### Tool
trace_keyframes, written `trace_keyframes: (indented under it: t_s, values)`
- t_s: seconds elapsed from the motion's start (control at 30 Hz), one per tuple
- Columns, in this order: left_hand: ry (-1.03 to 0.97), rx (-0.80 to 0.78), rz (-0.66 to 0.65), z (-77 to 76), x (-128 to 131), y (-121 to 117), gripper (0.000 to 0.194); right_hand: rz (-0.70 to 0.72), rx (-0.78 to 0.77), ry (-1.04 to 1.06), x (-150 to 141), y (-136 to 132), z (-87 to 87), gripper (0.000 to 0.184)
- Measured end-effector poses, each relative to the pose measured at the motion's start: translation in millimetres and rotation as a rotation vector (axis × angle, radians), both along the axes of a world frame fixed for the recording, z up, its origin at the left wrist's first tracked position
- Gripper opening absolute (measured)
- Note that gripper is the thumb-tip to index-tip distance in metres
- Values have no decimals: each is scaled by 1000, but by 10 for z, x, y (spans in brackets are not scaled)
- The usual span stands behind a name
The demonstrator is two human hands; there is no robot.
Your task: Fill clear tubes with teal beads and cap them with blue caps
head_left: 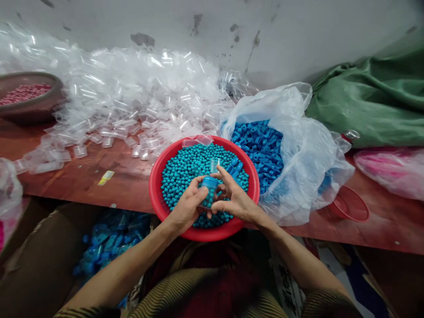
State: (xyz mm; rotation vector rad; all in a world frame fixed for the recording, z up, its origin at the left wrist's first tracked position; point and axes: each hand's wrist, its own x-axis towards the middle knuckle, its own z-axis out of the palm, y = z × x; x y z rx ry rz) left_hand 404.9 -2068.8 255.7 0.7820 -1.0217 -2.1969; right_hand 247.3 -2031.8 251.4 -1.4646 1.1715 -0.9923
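My left hand (189, 204) grips a small clear container with a blue cap (210, 184); teal beads show through its wall. Beside it, my right hand (233, 198) has its fingers spread, the thumb and fingertips near the container's right side. Both hands are over a red basin (155, 185) full of teal beads (182, 172). Among the beads lie several blue caps (236, 167) and an uncapped clear container (215, 164). A pair of clear containers (198, 141) rests at the basin's far rim.
Clear containers (142, 88) are heaped along the wall. Right of the basin, a plastic bag (298, 176) holds blue caps (258, 145). A red basket (351, 205) lies farther right, a brown bowl (49, 99) of pink beads far left. Below the table edge, a cardboard box (43, 256) holds blue-capped containers (112, 240).
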Motion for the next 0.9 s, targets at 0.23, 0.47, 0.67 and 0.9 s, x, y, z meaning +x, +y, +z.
trace_keyframes:
  t_s: [0.23, 0.47, 0.67, 0.9]
  values:
    - [33, 67, -3, 50, 22, -6, 43, -40, -19, 91, -57, 35, 17, 80]
    - [-27, -27, 15, 21, -52, 41, 56, 14, -312, 566, 11, 77, 74, 99]
    - [-131, -343, -8, 5, -39, 100, 59, 30, -248, 557, -14, 104, 160, 87]
    - [-318, -501, 44, 93, -8, 200, 50, -1, -357, 766, 31, 125, 274, 61]
